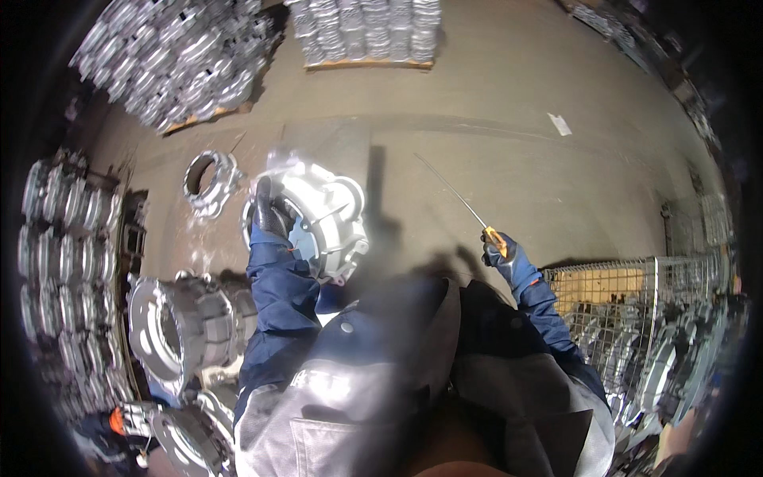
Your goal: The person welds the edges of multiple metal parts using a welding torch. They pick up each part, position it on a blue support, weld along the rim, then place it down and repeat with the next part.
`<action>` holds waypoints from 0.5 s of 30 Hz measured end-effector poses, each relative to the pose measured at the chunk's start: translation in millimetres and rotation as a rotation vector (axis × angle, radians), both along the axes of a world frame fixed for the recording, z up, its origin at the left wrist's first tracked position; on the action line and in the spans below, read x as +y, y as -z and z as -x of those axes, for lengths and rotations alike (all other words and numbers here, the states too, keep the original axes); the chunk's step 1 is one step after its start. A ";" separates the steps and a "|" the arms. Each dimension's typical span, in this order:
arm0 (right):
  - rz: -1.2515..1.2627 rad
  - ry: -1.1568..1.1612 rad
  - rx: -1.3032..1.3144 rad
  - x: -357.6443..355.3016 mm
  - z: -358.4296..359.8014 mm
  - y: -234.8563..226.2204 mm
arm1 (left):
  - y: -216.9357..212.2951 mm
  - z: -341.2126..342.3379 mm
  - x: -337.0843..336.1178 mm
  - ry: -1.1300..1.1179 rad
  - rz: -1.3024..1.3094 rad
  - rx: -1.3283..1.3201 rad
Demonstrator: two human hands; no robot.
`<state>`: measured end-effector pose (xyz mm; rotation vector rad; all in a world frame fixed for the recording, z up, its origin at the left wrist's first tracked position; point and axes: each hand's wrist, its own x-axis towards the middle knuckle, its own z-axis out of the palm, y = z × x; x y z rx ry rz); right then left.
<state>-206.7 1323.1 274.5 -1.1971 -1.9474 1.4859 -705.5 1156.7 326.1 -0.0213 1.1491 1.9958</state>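
Observation:
My left hand, in a dark glove, is closed over the near-left rim of a silver cast metal housing. The housing is ring-shaped, with rounded lugs around it, and its opening is turned toward my left arm. My fingertips inside the rim are partly hidden. Out to the right, my gloved right hand is wrapped around the yellow-orange handle of a long thin rod-like tool. Its shaft slants up and left, apart from the housing; whether it is a screwdriver or a file I cannot tell.
Another ring casting lies on the floor at left. Larger housings stand nearer, beside my left arm. Stacked castings sit on a pallet at the back, with more piled far left. At right stands a wire mesh cage holding metal parts.

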 end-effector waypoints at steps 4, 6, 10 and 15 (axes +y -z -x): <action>0.263 -0.307 0.104 6.8 53.0 -5.9 | -62.3 -38.4 -42.8 -0.131 -0.176 0.029; 0.488 -0.461 0.131 0.0 92.9 -26.4 | -77.9 -45.1 -54.7 -0.174 -0.119 0.057; 0.345 -0.690 -0.115 -6.4 197.4 -78.4 | -85.5 -38.8 -76.5 -0.190 -0.100 0.217; -0.209 -0.791 -0.391 -13.1 253.1 -96.6 | -82.1 -21.3 -99.8 -0.244 -0.089 0.362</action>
